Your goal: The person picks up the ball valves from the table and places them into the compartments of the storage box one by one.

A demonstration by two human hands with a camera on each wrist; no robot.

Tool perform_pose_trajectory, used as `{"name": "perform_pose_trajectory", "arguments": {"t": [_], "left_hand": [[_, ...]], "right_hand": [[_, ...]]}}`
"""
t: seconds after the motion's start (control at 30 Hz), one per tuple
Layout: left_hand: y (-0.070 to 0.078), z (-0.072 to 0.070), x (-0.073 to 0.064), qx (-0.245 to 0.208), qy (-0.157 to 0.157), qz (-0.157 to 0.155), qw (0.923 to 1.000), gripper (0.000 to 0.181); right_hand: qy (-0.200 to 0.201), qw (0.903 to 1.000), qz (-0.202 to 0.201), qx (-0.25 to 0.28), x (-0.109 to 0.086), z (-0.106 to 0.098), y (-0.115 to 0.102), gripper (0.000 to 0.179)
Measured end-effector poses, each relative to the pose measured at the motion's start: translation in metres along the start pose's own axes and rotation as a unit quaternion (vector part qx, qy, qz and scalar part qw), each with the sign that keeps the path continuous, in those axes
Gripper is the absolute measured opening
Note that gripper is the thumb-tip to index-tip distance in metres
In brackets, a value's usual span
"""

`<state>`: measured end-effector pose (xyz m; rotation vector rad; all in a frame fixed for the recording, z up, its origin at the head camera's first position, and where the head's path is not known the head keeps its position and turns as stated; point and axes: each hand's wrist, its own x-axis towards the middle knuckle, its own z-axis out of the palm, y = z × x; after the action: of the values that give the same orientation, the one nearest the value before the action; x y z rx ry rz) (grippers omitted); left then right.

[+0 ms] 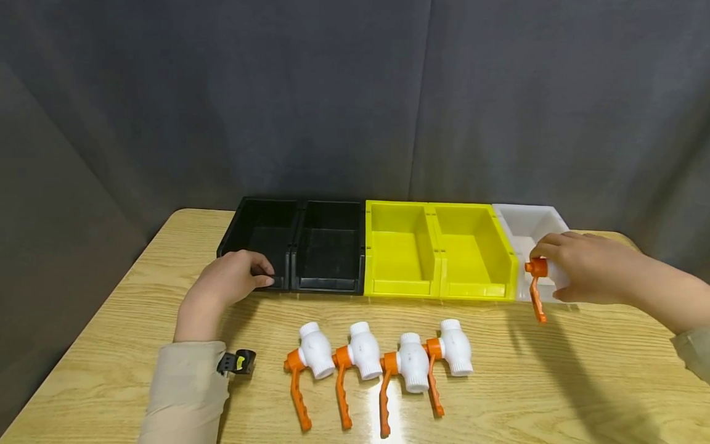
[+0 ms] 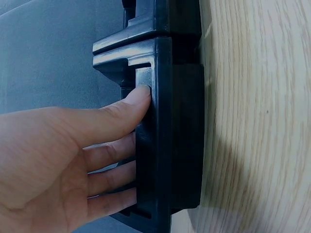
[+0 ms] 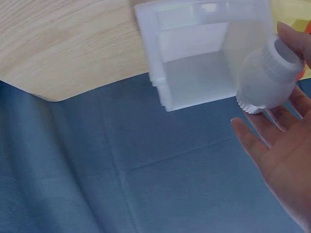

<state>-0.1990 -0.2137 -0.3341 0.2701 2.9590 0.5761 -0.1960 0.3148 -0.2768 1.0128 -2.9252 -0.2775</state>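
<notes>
My right hand point(image 1: 593, 265) holds a white ball valve point(image 3: 268, 80) with an orange handle point(image 1: 536, 299), above the front of the white bin point(image 1: 529, 216). In the right wrist view, the thumb and fingers of that hand point(image 3: 291, 160) are around the valve's body. My left hand point(image 1: 228, 276) grips the front edge of the leftmost black bin point(image 2: 160, 145); the left wrist view shows its thumb point(image 2: 138, 97) on the rim and several fingers inside. Several more white ball valves point(image 1: 316, 350) with orange handles lie in a row on the table.
A second black bin point(image 1: 328, 283) and two yellow bins point(image 1: 402, 287) point(image 1: 507, 250) stand between the hands, joined in one row with the others. Behind the wooden table point(image 1: 133, 333) hangs a dark grey curtain point(image 1: 333, 98). A strap with a small black device point(image 1: 237, 362) is on the left sleeve.
</notes>
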Motion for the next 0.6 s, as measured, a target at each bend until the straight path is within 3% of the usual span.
{"name": "perform_pose_trajectory", "arguments": {"t": [0.6], "left_hand": [[0.004, 0.002, 0.001, -0.001, 0.004, -0.004, 1.0, 0.015]], "right_hand": [[-0.046, 0.9978, 0.041, 0.025, 0.025, 0.007, 0.033, 0.056]]}}
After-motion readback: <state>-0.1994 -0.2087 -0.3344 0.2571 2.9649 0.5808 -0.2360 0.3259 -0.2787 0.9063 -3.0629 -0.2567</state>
